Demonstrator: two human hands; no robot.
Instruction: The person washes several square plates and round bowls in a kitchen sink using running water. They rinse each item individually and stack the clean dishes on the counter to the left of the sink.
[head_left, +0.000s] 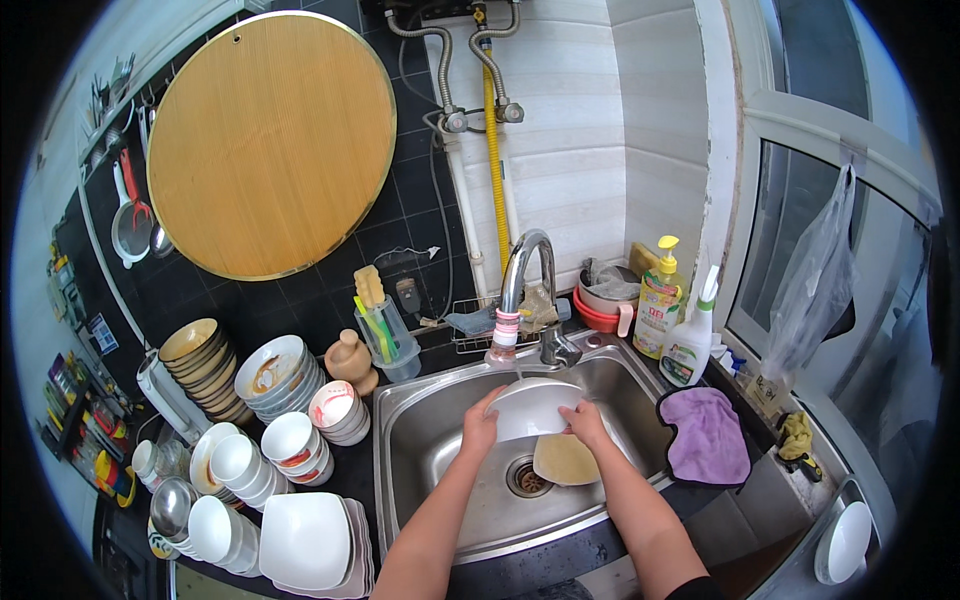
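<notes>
Over the sink basin (442, 495), a white bowl (534, 411) is held tilted beneath the chrome faucet (534, 247). My left hand (481, 418) grips its left edge, and my right hand (583, 421) holds the right edge with the thumb on its near face. A thin stream of water (518, 369) runs from the spout to the bowl's far side. Below the bowl, a pale yellow item (564, 460), perhaps a sponge or cloth, lies beside the drain (527, 475); my right forearm and the bowl partly cover it.
Left of the sink stand stacked white bowls (236, 459), square plates (304, 540), brown bowls (191, 349) and a wooden mortar (349, 360). At right are a dish soap bottle (660, 300), a spray bottle (688, 341) and a purple cloth (705, 439). Another white bowl (844, 541) sits lower right.
</notes>
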